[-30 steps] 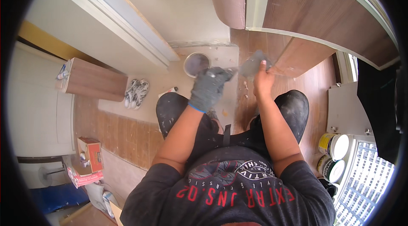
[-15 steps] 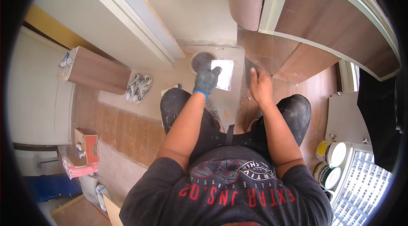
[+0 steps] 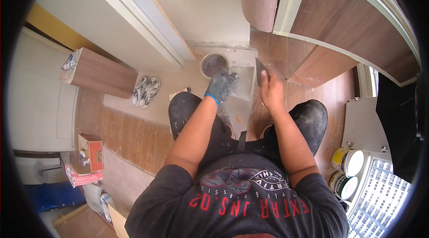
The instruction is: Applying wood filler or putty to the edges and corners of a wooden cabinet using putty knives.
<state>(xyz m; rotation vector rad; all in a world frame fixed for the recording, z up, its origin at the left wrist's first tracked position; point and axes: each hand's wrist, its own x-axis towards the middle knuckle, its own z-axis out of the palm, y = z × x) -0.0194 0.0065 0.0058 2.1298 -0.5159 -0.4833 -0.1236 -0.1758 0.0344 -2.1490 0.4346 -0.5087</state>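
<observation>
My left hand (image 3: 219, 86), in a grey glove with a blue cuff, grips a square metal scraper plate (image 3: 241, 88) held flat over the floor. Just beyond it is a round tub (image 3: 212, 62) with a grey-brown interior. My right hand (image 3: 271, 88) is bare, its fingers closed on a second dark metal blade (image 3: 260, 72), seen nearly edge-on beside the first plate. My knees in dark, white-spattered trousers bend on either side of a pale sheet (image 3: 241, 54) on the floor, under the tub.
Patterned shoes (image 3: 145, 90) lie left, beside a wood-grain box (image 3: 103, 70). Cardboard boxes (image 3: 91, 153) sit lower left. A doorframe (image 3: 138, 19) and wall stand ahead. A wood-grain cabinet (image 3: 335, 10) with taped edges is upper right. Paint buckets (image 3: 348, 162) stand right by a window.
My left hand has moved up from my knee and turned its plate, which flashed bright half a second ago and now looks dull. The right blade has turned from face-up to nearly edge-on.
</observation>
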